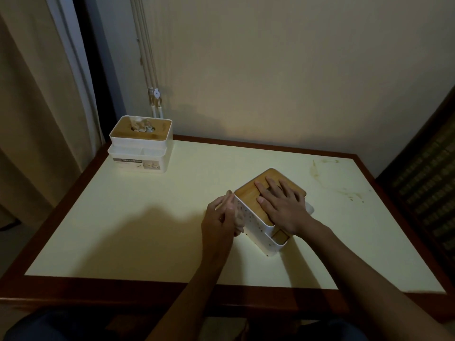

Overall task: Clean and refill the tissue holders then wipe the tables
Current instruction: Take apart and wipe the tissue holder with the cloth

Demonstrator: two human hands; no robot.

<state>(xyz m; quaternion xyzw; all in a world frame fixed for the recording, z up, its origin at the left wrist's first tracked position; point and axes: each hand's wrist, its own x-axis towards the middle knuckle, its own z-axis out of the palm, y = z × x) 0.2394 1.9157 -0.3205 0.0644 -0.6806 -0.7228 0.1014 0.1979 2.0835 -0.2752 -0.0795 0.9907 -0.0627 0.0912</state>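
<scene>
Gripping nothing, the right hand [283, 205] is lying flat, fingers straight, pressing on the bamboo lid [253, 190] of the near tissue holder [256, 230]; the left hand [219, 217] is curling its grip around a crumpled cloth or tissue wad [238, 219] (too dim to tell which) and holding it against the holder's dotted white side.

Working down in size, the surface [147, 217] is showing a cream top inside a dark wooden frame, and brownish stains [344, 190] are sitting toward its far right part, well apart from both holders. At the far left corner a second tissue holder [141, 146] is standing upright with tissue [142, 126] poking out of its lid slot. The near holder is sitting at an angle near the middle right, with a small wooden piece showing in its front compartment.

By my judgement, the task is sitting at an early-to-middle stage: the far holder is looking stocked, the near one is seemingly being wiped along its side, whether it has tissue inside cannot be told, and the stained surface is awaiting its wipe.
</scene>
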